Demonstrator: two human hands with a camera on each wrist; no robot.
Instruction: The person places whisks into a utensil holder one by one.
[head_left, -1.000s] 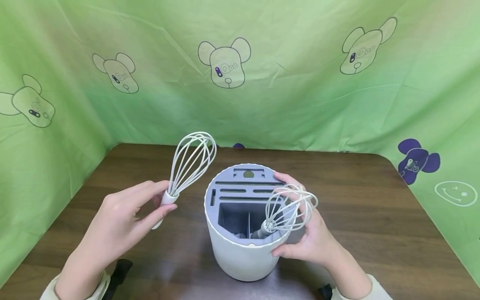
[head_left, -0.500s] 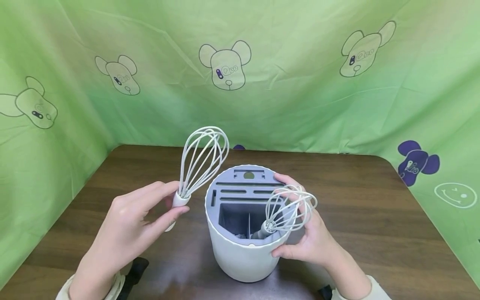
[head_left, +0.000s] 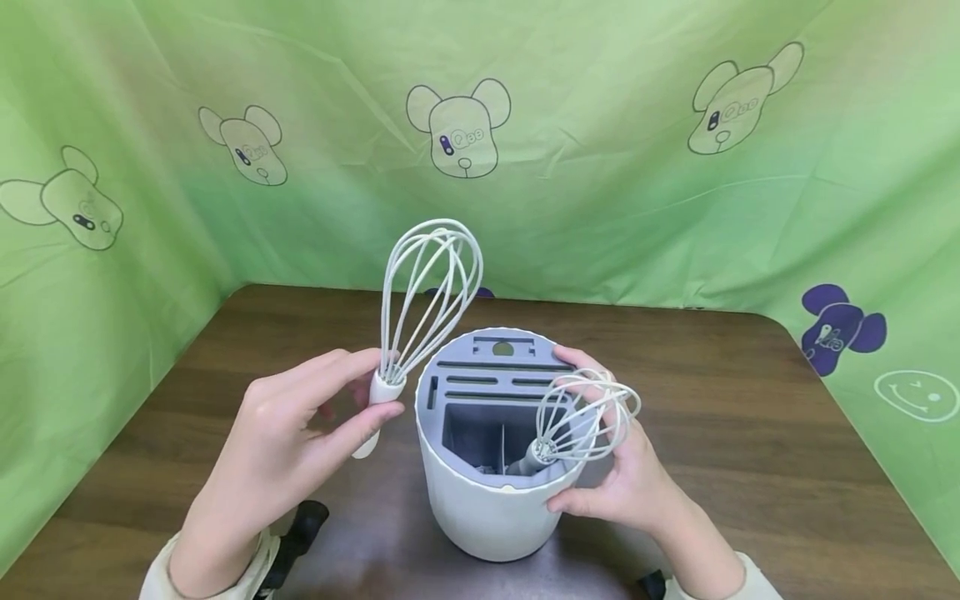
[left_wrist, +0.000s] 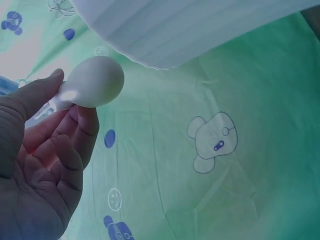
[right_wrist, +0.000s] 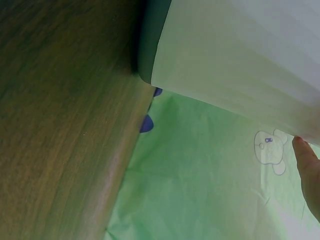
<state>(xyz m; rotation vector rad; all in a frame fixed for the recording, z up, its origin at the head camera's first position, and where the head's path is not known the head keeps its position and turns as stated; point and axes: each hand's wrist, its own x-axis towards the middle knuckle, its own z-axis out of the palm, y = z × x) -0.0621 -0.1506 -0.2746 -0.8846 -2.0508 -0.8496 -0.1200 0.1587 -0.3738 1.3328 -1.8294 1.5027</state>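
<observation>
My left hand [head_left: 288,437] pinches a white whisk [head_left: 387,387] between thumb and fingers, high on the handle just below the wires. Its wire loops point up, leaning right, left of and above a white round utensil holder [head_left: 487,518]. In the left wrist view the whisk's rounded handle end [left_wrist: 97,81] sticks out past the fingertips, apart from the holder wall [left_wrist: 150,30]. My right hand [head_left: 630,479] grips the holder's right side, thumb in front, fingers behind. A second whisk [head_left: 542,452] leans right in the holder's open compartment, handle down, its wires over the rim.
The holder's grey top insert [head_left: 467,390] has several narrow slots and a divided compartment at the front. A brown wooden table [head_left: 735,450] lies underneath. Green printed cloth [head_left: 600,208] hangs behind and at both sides.
My left hand has carried the whisk to the right and upward, closer to the holder. The right hand, the holder and the second whisk stay in place.
</observation>
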